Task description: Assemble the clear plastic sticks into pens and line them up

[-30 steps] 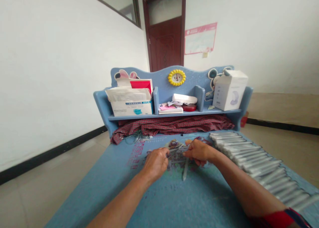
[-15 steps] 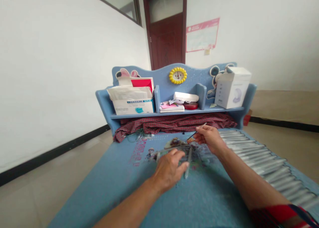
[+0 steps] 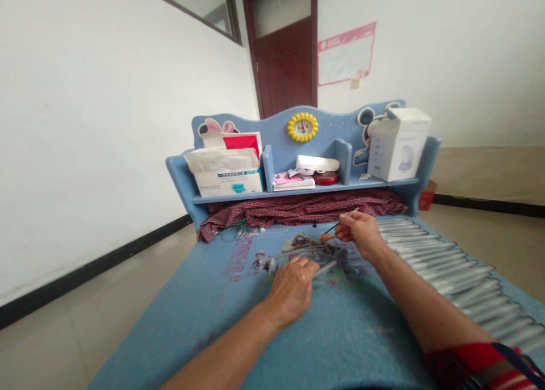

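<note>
My left hand (image 3: 293, 282) is closed low over the blue desk, with its thumb and fingertips on a slim translucent tube (image 3: 327, 268) like a pen barrel. The tube slants up to the right from the fingers. Raised slightly beyond it, my right hand (image 3: 357, 231) pinches a thin dark rod (image 3: 334, 226), which looks like a pen refill with a pale upper end. Its other fingers are curled, and an orange-tipped piece (image 3: 327, 238) shows below them. A greyish cylinder end (image 3: 269, 265) pokes out left of my left hand; the rest is hidden.
Along the desk's right side lies a long row of translucent, dark-tipped pen-like sticks (image 3: 443, 265). A checked cloth (image 3: 298, 208) is bunched beneath the shelf (image 3: 306, 195). On the shelf stand a mask box (image 3: 230, 177), papers, a red tin (image 3: 326, 178) and a white box (image 3: 398, 149).
My left hand has closed on the translucent tube, which has swung from pointing toward me to slanting up rightward. My right hand keeps its pinch on the dark rod. The view has shifted slightly.
</note>
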### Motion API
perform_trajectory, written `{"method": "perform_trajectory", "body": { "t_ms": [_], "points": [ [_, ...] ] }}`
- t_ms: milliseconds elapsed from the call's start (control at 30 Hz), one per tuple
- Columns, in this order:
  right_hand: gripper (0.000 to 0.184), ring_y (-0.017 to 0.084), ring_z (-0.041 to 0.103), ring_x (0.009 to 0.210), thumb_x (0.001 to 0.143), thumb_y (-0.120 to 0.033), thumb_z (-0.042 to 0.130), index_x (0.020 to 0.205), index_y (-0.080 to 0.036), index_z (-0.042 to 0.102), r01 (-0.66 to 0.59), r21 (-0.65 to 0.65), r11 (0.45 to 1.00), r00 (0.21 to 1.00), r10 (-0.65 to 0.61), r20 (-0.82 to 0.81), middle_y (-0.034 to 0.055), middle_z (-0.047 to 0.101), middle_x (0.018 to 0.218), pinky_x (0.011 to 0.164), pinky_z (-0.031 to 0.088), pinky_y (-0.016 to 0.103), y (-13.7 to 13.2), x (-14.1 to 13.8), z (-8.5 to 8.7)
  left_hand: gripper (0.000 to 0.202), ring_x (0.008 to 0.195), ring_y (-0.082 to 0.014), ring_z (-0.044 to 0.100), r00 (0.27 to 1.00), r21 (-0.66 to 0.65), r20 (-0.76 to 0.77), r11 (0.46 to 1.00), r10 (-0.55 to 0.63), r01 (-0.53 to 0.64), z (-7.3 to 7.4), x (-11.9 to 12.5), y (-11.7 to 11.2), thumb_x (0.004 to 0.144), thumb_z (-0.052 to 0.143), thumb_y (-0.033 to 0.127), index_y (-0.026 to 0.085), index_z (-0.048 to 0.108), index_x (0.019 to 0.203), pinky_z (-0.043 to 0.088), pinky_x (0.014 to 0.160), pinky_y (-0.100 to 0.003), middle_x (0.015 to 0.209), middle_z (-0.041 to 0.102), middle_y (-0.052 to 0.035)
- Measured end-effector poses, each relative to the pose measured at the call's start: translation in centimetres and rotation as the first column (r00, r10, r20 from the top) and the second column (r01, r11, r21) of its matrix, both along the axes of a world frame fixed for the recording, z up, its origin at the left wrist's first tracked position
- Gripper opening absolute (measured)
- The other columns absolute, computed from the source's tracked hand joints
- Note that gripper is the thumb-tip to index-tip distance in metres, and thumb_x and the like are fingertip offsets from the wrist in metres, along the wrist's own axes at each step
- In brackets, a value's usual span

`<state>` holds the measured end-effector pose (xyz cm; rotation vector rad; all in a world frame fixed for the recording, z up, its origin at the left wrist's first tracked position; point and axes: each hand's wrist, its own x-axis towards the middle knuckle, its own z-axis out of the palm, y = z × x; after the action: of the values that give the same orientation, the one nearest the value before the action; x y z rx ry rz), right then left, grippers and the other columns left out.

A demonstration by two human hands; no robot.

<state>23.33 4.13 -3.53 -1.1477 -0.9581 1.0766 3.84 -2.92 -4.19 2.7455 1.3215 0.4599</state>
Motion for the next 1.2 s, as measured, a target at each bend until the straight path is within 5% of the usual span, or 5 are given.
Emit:
{"method": "perform_trajectory", "body": {
  "t_ms": [200, 333, 533, 867, 1200],
  "points": [
    [0.018, 0.011, 0.054, 0.037, 0.067, -0.029, 0.061, 0.064, -0.015, 0.05, -0.064, 0.035, 0.997, 0.986, 0.069, -0.153, 0.0027, 0.062, 0.051, 0.035, 0.041, 0.02, -0.2, 0.3, 0.6, 0.03, 0.07, -0.012, 0.056, 0.851, -0.267, 0.475, 0.958, 0.222, -0.101, 0.4, -2.0, 1.7, 0.07, 0.046, 0.011, 0.015, 0.059, 0.097, 0.045, 0.066, -0.023, 0.08, 0.06, -0.0028],
    [0.021, 0.012, 0.055, 0.038, 0.066, -0.031, 0.064, 0.064, -0.016, 0.049, -0.138, 0.089, 0.987, 0.966, 0.153, -0.208, 0.0026, 0.063, 0.052, 0.037, 0.042, 0.022, -0.3, 0.3, 0.6, 0.03, 0.07, -0.012, 0.056, 0.776, -0.325, 0.571, 0.942, 0.269, -0.087, 0.4, -2.4, 2.3, 0.069, 0.049, 0.015, 0.013, 0.06, 0.098, 0.045, 0.065, -0.022, 0.08, 0.06, -0.0034],
    [0.022, 0.013, 0.055, 0.038, 0.066, -0.031, 0.064, 0.066, -0.016, 0.049, -0.183, 0.119, 0.976, 0.955, 0.205, -0.215, 0.0026, 0.063, 0.052, 0.036, 0.04, 0.021, -0.5, 0.0, 0.8, 0.029, 0.068, -0.0115, 0.056, 0.773, -0.303, 0.575, 0.947, 0.268, -0.103, 0.4, -2.1, 2.1, 0.067, 0.051, 0.015, 0.015, 0.063, 0.093, 0.045, 0.064, -0.022, 0.078, 0.061, -0.0026],
    [0.023, 0.013, 0.055, 0.038, 0.065, -0.032, 0.066, 0.071, -0.015, 0.053, -0.253, 0.137, 0.958, 0.945, 0.275, -0.176, 0.003, 0.064, 0.052, 0.037, 0.04, 0.021, -0.8, -0.3, 0.7, 0.034, 0.063, -0.0105, 0.051, 0.876, -0.261, 0.431, 0.959, 0.218, -0.111, 0.9, -2.2, 2.0, 0.065, 0.046, 0.01, 0.015, 0.066, 0.092, 0.04, 0.059, -0.021, 0.076, 0.056, -0.0017],
    [0.021, 0.013, 0.057, 0.04, 0.068, -0.032, 0.065, 0.068, -0.015, 0.052, -0.41, 0.158, 0.898, 0.897, 0.428, -0.108, 0.004, 0.065, 0.054, 0.04, 0.042, 0.021, -1.1, -0.3, 0.6, 0.021, 0.056, -0.0092, 0.044, 0.937, -0.238, 0.285, 0.962, 0.202, -0.135, 1.7, -2.1, 1.4, 0.061, 0.048, 0.009, 0.017, 0.065, 0.07, 0.032, 0.053, -0.021, 0.061, 0.048, 0.0025]
  ]
}}
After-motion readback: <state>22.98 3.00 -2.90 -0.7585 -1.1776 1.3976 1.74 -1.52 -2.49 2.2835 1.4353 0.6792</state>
